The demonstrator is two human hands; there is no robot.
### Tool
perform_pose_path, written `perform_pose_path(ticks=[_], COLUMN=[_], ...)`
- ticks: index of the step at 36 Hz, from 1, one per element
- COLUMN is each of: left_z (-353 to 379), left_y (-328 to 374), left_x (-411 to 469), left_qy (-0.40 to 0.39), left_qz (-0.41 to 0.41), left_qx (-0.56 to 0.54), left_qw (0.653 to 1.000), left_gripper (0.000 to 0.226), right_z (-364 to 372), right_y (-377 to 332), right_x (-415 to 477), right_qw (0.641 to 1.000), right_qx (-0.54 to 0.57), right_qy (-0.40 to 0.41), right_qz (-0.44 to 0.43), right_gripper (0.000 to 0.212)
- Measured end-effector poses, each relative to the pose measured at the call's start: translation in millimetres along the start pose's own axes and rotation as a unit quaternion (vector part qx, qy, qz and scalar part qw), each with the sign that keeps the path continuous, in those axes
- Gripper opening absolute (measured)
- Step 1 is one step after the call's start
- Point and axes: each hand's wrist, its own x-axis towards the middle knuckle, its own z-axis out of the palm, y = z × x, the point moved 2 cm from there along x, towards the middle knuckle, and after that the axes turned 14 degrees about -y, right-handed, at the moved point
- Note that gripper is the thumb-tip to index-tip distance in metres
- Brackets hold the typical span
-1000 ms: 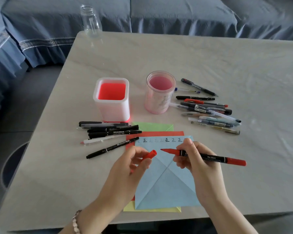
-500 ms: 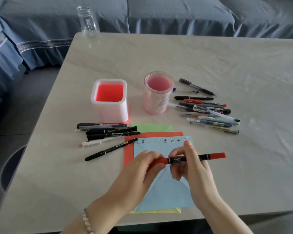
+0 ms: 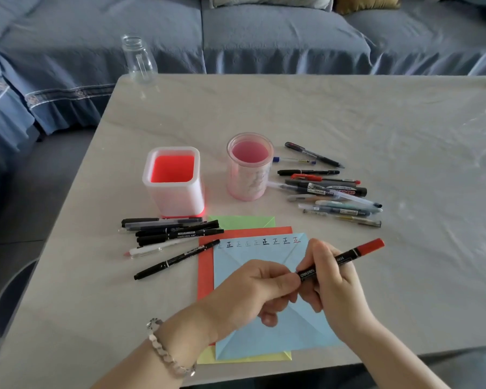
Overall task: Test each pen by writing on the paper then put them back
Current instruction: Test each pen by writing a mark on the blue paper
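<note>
Both hands hold a red-capped black marker (image 3: 345, 257) over the light blue paper (image 3: 267, 332). My right hand (image 3: 334, 293) grips the marker's barrel. My left hand (image 3: 253, 290) pinches its left end, where the cap is hidden under my fingers. A row of written characters (image 3: 264, 242) runs along the blue paper's top edge. The blue sheet lies on red (image 3: 205, 265), green (image 3: 242, 221) and yellow (image 3: 208, 357) sheets. A square white holder (image 3: 174, 181) and a round pink holder (image 3: 249, 167) stand behind the paper.
Several black pens (image 3: 171, 233) lie left of the paper, and one black pen (image 3: 177, 259) lies apart below them. A pile of assorted pens (image 3: 328, 189) lies right of the round holder. A clear glass bottle (image 3: 139, 60) stands at the table's far left corner, before a blue sofa (image 3: 236, 37).
My left hand brought the red cap onto the marker's tip and closed it. The marker has tilted, its right end now raised. The view has tipped upward.
</note>
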Motion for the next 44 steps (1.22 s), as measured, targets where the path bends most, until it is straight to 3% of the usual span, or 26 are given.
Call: perform_pose_path(ticks=[2,4,7,10,12,14,17,19,23,30,34,36,38,41,44], left_z=[1.8,3.8,6.3,2.1,-6.4,-20.2,-46.9,-64.6,-98.3,-121.8,-108.6,-93.8,-76.1,-45.2,-24.5], left_y=[-0.7,-1.7,-4.2,-4.9,-5.0,-6.3,-10.1,-16.5,-37.2,-55.9,-49.2,-39.3,-28.3,-13.3,-11.5], left_x=[2.5,4.6,4.1,2.7,-0.9,-7.7,-23.8,-36.6,-60.5,-77.4,-66.2,-57.2,-47.9,-40.0,-31.9], left_qy=[0.081,0.142,0.181,0.233,0.294,0.351,0.403,0.432,0.497,0.53,0.551,0.521,0.462,0.356,0.251], left_qz=[0.006,0.035,0.104,0.14,0.157,0.155,0.125,0.075,-0.019,-0.046,-0.002,0.054,0.124,0.135,0.087], left_qx=[0.158,0.34,0.461,0.485,0.491,0.504,0.543,0.577,0.606,0.606,0.582,0.57,0.521,0.343,0.25], left_qw=[0.984,0.929,0.862,0.831,0.805,0.774,0.726,0.689,0.621,0.591,0.598,0.633,0.707,0.859,0.931], left_gripper=[0.029,0.024,0.032,0.036,0.032,0.026,0.031,0.03,0.008,0.025,0.027,0.038,0.04,0.037,0.039], right_z=[-2.2,-2.1,-0.9,-4.1,-14.6,-37.6,-76.5,-92.9,-105.6,-99.6,-83.7,-67.3,-45.3,-10.8,11.3], right_y=[3.8,6.7,5.3,-3.1,-5.6,-2.1,7.9,16.6,37.3,43.2,35.9,24.6,9.6,-11.5,-26.4], right_x=[0.2,1.8,5.1,10.1,19.1,32.0,50.3,60.8,75.7,75.2,66.3,59.1,47.8,29.0,13.2], right_qw=[0.999,0.997,0.996,0.999,0.987,0.961,0.875,0.823,0.762,0.752,0.778,0.815,0.868,0.96,0.993], right_qx=[0.028,0.058,0.073,-0.001,-0.143,-0.273,-0.481,-0.562,-0.641,-0.655,-0.627,-0.579,-0.494,-0.268,-0.076], right_qy=[0.025,0.043,0.036,-0.026,-0.072,-0.046,0.057,0.08,0.066,0.053,0.028,0.027,0.011,-0.035,-0.042], right_qz=[0.014,0.026,0.035,0.022,0.0,-0.015,-0.024,0.007,0.067,0.048,0.024,-0.015,-0.058,-0.066,-0.085], right_gripper=[0.05,0.054,0.059,0.045,0.026,0.008,0.018,0.026,0.033,0.024,0.022,0.021,0.013,0.019,0.017])
